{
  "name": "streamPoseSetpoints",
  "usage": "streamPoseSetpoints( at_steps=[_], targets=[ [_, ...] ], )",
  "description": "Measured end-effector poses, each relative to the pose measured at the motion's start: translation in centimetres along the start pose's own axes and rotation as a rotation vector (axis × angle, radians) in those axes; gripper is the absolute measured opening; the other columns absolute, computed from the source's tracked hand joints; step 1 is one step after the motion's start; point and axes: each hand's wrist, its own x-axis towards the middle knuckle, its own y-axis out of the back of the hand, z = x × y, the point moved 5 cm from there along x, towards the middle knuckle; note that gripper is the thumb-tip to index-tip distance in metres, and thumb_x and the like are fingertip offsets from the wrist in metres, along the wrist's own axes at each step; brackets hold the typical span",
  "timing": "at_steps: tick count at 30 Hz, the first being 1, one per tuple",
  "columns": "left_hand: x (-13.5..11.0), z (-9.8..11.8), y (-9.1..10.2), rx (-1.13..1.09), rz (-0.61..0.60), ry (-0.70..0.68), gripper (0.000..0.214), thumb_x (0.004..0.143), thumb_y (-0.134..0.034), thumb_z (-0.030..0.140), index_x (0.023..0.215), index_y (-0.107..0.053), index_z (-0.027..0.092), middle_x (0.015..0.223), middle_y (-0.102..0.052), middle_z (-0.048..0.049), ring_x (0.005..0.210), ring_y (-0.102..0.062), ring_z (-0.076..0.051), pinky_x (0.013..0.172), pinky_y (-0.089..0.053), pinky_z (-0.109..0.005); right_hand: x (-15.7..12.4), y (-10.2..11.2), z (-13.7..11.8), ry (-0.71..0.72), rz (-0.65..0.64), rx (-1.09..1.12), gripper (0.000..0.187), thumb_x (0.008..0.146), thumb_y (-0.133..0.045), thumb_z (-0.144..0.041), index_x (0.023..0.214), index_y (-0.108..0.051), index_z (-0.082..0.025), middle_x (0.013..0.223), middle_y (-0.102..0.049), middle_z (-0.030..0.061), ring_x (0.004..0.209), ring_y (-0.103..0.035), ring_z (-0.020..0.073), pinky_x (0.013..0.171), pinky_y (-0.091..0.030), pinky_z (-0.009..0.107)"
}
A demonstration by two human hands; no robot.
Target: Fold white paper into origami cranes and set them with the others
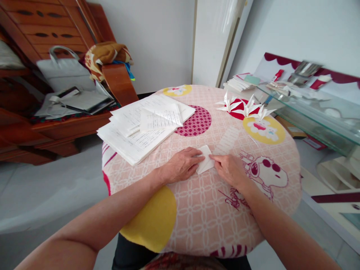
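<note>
A small folded piece of white paper (204, 165) lies on the cloth-covered round table, between my two hands. My left hand (184, 164) rests on its left side, the fingers close together and gripping the paper at that edge. At the right edge, my right hand (226, 167) has its index fingertip on the paper and the other fingers curled in; its thumb is mostly hidden. Farther back on the right stand several folded white paper cranes (244, 107) with pointed wings.
Stacked written sheets (140, 140) lie at the table's back left, a partly folded sheet (163, 117) on top. A glass shelf (315, 120) with cups and papers borders the right side. On the left, a wooden chair (120, 84) holds a grey bag (66, 69) and clothing.
</note>
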Motion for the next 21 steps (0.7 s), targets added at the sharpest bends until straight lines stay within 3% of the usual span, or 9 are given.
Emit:
streamPoseSetpoints(
  at_steps=[4,9,13,16,21],
  targets=[
    [0.0,0.0,0.0,0.002,0.002,-0.004,0.034,0.094,-0.048,0.019,0.123,-0.065,0.017,0.125,-0.063,-0.0154,0.117,-0.058,-0.026,0.101,-0.049,-0.044,0.6,-0.2,0.6,-0.033,0.012,-0.021,0.039,0.091,-0.048,-0.020,0.121,-0.072,-0.021,0.086,-0.077,0.0128,0.077,-0.069,0.0242,0.066,-0.042,0.031],
    [0.4,-1.4,0.0,-0.062,0.129,0.097,0.035,0.092,-0.053,0.021,0.124,-0.064,0.016,0.126,-0.063,-0.0146,0.116,-0.059,-0.025,0.099,-0.050,-0.041,0.9,0.3,1.3,-0.142,0.185,0.050,0.037,0.098,-0.041,-0.031,0.104,-0.075,-0.016,0.086,-0.076,0.0112,0.077,-0.067,0.0206,0.067,-0.040,0.028],
    [1.5,-3.0,-0.4,-0.031,0.173,0.265,0.044,0.084,-0.066,0.026,0.126,-0.063,0.014,0.122,-0.064,-0.0153,0.115,-0.059,-0.028,0.101,-0.048,-0.046,1.3,0.1,0.5,-0.137,0.159,0.104,0.032,0.092,-0.056,-0.040,0.106,-0.073,-0.018,0.089,-0.076,0.0104,0.081,-0.067,0.0220,0.068,-0.039,0.029],
    [2.4,-3.7,-0.6,-0.062,0.119,0.309,0.044,0.080,-0.068,0.023,0.124,-0.065,0.014,0.116,-0.067,-0.0136,0.110,-0.061,-0.027,0.100,-0.047,-0.043,1.7,0.3,0.1,-0.162,0.146,0.175,0.025,0.086,-0.064,-0.037,0.100,-0.074,-0.018,0.091,-0.076,0.0091,0.084,-0.067,0.0217,0.070,-0.040,0.028],
    [3.2,-5.3,-0.4,-0.248,0.066,0.426,0.048,0.071,-0.064,0.014,0.119,-0.068,0.015,0.095,-0.071,-0.0070,0.081,-0.064,-0.019,0.078,-0.051,-0.030,2.4,0.7,0.6,-0.201,0.040,0.338,0.018,0.076,-0.074,-0.032,0.086,-0.075,-0.017,0.084,-0.074,0.0049,0.074,-0.064,0.0169,0.063,-0.039,0.025]
  ],
)
